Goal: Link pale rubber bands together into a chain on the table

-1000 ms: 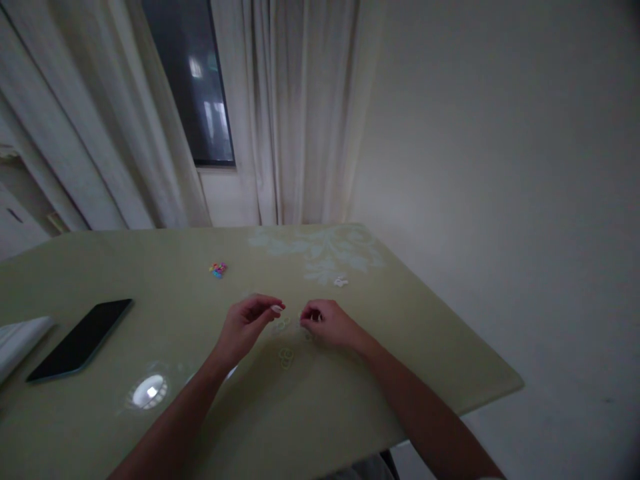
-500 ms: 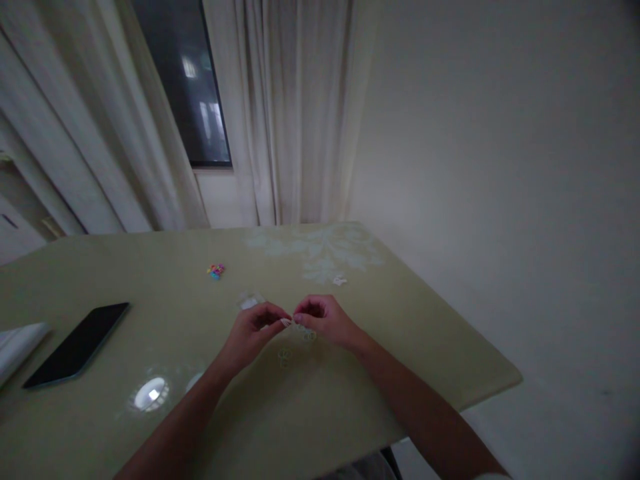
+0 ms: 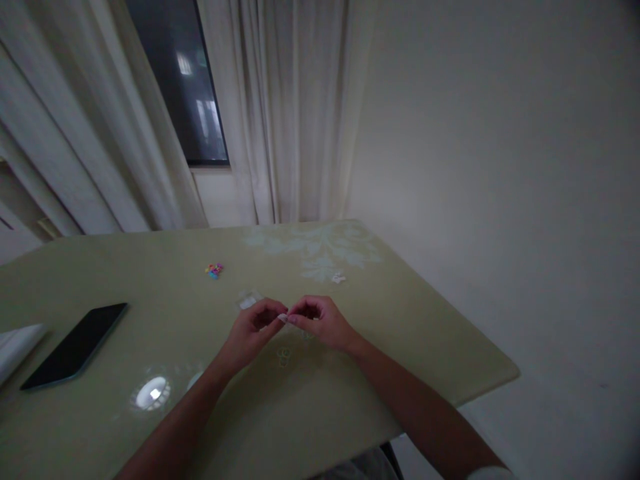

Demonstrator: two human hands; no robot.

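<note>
Over the table, my left hand [image 3: 256, 328] pinches a small white piece [image 3: 283, 318] between thumb and index finger; its exact kind is too small to make out. My right hand [image 3: 323, 320] meets it there, thumb and fingertips closed at the same white piece. Below the hands lie several thin pale rings [image 3: 284, 357] on the table, with more rings [image 3: 307, 334] partly hidden under my right hand. Just beyond my left hand rests a clear plastic bag [image 3: 249, 300] with a white patch.
The glossy table [image 3: 165, 280] carries a small heap of colourful pieces [image 3: 214, 271] and a small white cluster [image 3: 339, 277] farther back. At left lie a black tablet-like device [image 3: 75, 347] and a white object [image 3: 20, 343]. A wall [image 3: 475, 167] borders the right side.
My fingertips have drawn closer together around the white piece, the right hand shifting slightly left. Fewer of the rings beneath the right hand show now.
</note>
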